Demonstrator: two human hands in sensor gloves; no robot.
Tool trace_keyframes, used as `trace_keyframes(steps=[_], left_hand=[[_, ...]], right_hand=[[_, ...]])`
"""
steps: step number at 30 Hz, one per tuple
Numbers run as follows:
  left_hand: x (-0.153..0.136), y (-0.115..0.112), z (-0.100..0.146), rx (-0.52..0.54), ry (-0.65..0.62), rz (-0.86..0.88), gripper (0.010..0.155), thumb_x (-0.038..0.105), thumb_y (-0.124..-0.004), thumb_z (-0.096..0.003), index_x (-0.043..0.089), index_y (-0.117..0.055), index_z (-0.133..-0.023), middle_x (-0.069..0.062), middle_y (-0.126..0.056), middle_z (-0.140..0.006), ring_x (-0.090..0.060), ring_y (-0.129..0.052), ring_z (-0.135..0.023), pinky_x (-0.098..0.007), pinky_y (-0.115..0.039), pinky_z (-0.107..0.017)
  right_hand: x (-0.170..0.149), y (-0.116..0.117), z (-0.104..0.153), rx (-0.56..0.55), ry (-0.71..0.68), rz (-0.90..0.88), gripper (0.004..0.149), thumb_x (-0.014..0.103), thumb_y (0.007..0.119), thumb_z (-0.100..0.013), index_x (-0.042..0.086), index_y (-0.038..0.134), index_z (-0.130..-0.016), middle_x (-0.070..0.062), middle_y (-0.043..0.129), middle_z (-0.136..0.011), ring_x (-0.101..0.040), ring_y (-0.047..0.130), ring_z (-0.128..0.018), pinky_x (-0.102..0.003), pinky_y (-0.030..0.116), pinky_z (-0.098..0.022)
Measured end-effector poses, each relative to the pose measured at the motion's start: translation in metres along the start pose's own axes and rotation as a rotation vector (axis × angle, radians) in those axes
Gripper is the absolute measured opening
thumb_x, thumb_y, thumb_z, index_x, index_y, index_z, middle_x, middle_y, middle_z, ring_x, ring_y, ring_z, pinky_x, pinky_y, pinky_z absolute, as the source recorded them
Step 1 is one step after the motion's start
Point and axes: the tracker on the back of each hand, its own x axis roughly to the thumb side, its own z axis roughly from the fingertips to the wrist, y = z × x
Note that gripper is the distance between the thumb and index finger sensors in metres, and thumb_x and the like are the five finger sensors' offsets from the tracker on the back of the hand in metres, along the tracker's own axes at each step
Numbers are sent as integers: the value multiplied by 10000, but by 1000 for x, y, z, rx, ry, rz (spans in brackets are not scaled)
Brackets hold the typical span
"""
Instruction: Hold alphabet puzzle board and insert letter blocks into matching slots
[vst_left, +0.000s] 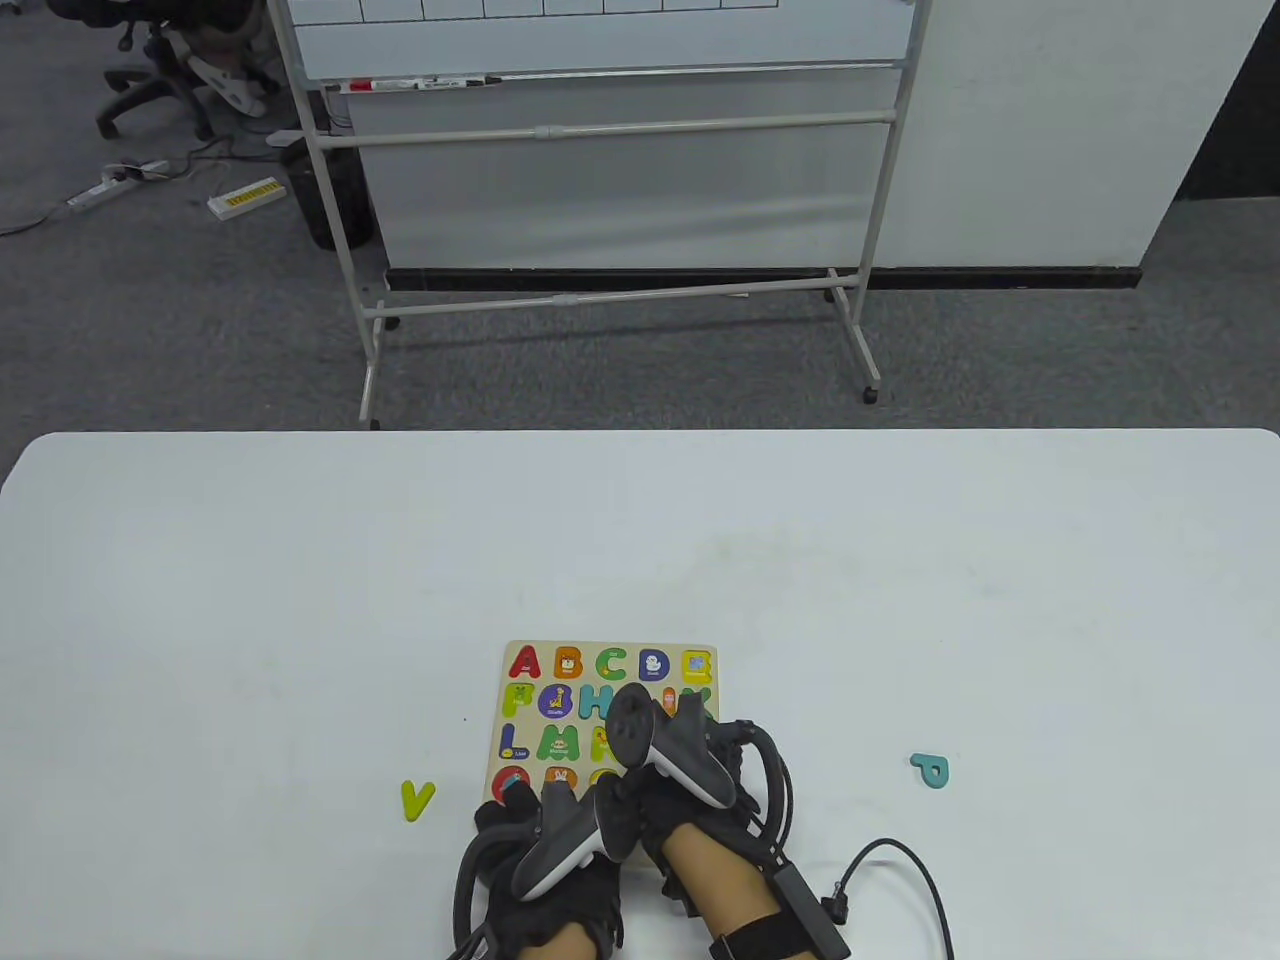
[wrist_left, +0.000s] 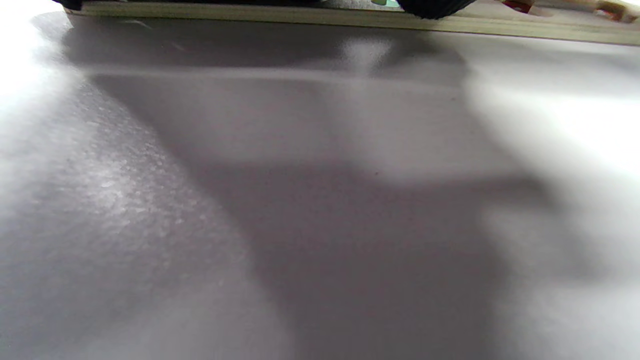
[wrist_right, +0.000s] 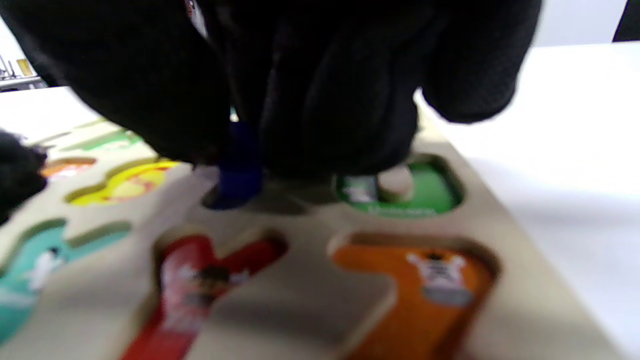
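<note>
The wooden alphabet puzzle board (vst_left: 640, 648) lies flat near the table's front edge, with coloured letters in its upper rows. My left hand (vst_left: 515, 800) rests on the board's near-left corner; in the left wrist view a gloved fingertip (wrist_left: 430, 6) lies on the board's edge (wrist_left: 300, 15). My right hand (vst_left: 690, 760) is over the board's lower right part. In the right wrist view its fingers (wrist_right: 310, 100) pinch a dark blue letter block (wrist_right: 240, 170) standing on edge in a slot of the board (wrist_right: 310, 300). A yellow-green V (vst_left: 417, 799) lies left of the board, and a teal P (vst_left: 931, 770) lies to the right.
Empty slots show red (wrist_right: 200, 280), orange (wrist_right: 415, 295), green (wrist_right: 425, 195) and yellow (wrist_right: 125, 185) pictures. A black cable with a box (vst_left: 900, 880) lies at the front right. A whiteboard stand (vst_left: 610, 300) is on the floor beyond the table's far edge.
</note>
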Motion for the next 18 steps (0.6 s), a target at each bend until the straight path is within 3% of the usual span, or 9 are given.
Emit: trace_keyframes(steps=[18], left_hand=[[0,0,0,-4,2,-2,809,466,-526,-516,-73,-224,-1038,-472,-210,-1016,-767,-339,-884,-771,-509,-585]], right_hand=[[0,1,-1,-67,-18,1,499,417,975,-362,137,928,-772,-111,1079,-556,-180,1131,-336,-477,880,-451]])
